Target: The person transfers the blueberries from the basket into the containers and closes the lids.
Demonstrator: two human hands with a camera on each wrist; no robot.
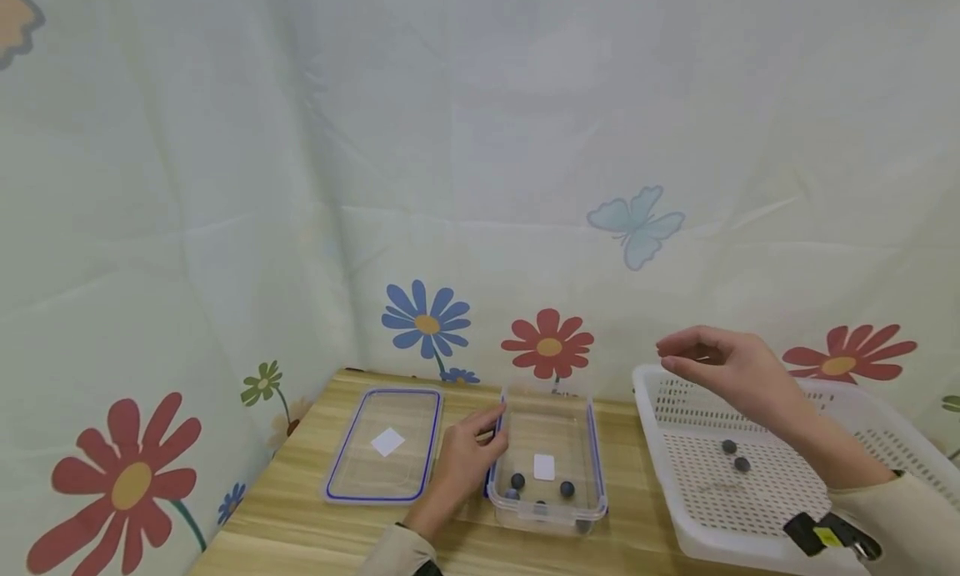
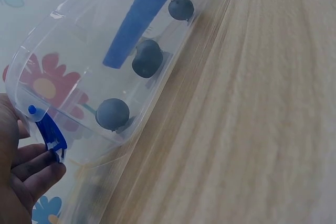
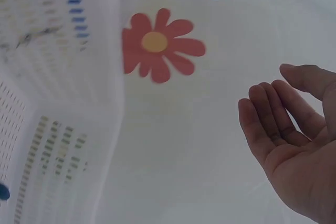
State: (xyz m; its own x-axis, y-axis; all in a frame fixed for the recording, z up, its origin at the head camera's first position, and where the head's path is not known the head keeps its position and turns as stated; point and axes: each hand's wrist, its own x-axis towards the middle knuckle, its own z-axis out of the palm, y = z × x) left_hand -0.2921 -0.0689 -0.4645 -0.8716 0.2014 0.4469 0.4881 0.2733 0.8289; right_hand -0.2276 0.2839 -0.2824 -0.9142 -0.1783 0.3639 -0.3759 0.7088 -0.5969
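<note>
A clear plastic container (image 1: 553, 430) with blue latches stands on the wooden table, a white label in it. Several small dark balls (image 1: 567, 489), like blueberries, lie toward its near end. At its left side my left hand (image 1: 465, 455) grips the rim; the left wrist view shows those fingers curled at a blue latch (image 2: 51, 134). Over the far left part of a white perforated basket (image 1: 662, 468), my right hand (image 1: 735, 368) hangs raised with nothing in it, fingers loosely bent and thumb apart in the right wrist view. Two dark balls (image 1: 736, 456) lie in the basket.
Left of the container lies a clear lid (image 1: 390, 480) with a blue seal and a white label (image 1: 387, 442). A pale curtain (image 1: 480, 142) printed with flowers hangs right behind the wooden table (image 1: 262, 526).
</note>
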